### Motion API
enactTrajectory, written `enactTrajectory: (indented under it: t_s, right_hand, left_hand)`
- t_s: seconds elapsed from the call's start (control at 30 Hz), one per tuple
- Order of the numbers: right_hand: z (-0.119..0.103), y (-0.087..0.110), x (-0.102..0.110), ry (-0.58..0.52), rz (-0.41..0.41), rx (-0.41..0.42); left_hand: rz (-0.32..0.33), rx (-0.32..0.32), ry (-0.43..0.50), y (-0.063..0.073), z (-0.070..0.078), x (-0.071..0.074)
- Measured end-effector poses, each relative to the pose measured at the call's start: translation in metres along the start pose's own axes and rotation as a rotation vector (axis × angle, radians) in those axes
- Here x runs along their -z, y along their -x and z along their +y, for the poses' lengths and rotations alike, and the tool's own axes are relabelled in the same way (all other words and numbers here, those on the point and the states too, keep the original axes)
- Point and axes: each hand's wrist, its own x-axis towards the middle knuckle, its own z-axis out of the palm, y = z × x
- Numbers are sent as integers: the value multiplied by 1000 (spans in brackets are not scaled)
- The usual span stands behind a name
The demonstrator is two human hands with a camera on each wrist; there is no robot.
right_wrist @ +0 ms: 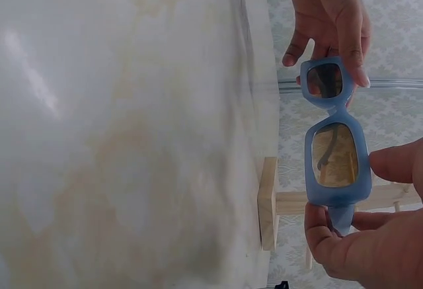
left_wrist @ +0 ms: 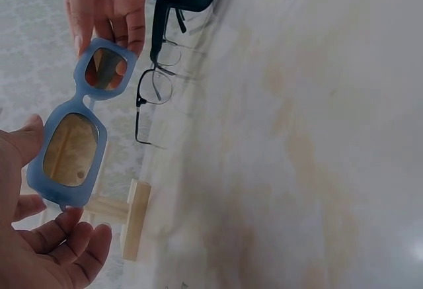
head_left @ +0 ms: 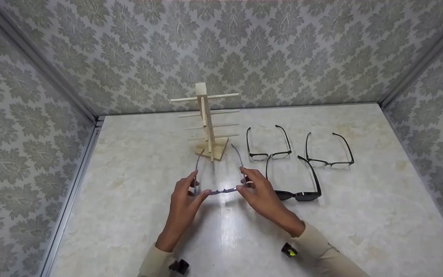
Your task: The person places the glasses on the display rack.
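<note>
A pair of blue-framed sunglasses (head_left: 224, 191) with brownish lenses is held between both hands, its temples unfolded and pointing away toward the stand. The left hand (head_left: 183, 200) grips the left side, with the thumb at the front frame and fingers about the temple. On the other side the right hand (head_left: 263, 195) pinches the frame the same way. Seen from the wrists, the blue sunglasses (right_wrist: 337, 112) are above the table. Just beyond them stands a wooden display rack (head_left: 208, 129), an upright post with several thin crossbars, and no glasses hang on it.
Black sunglasses (head_left: 307, 196) lie close beside the right hand, temples unfolded. Behind them lie dark-framed eyeglasses (head_left: 260, 154) and, farther right, another dark-framed pair (head_left: 350, 162). Patterned panels (head_left: 237, 50) border the marbled table (head_left: 129, 231) at the back and sides.
</note>
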Motion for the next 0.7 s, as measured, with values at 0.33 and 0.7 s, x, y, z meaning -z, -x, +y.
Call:
enactTrajectory:
  t_s: [0.33,0.7]
  right_hand:
    - [-6,-14,2,15,-3,18]
    - [-12,-25,11,35,-3,-31]
  left_hand:
    - [9,11,26,-10,2,5]
    - [-27,23,61,-23,8,7]
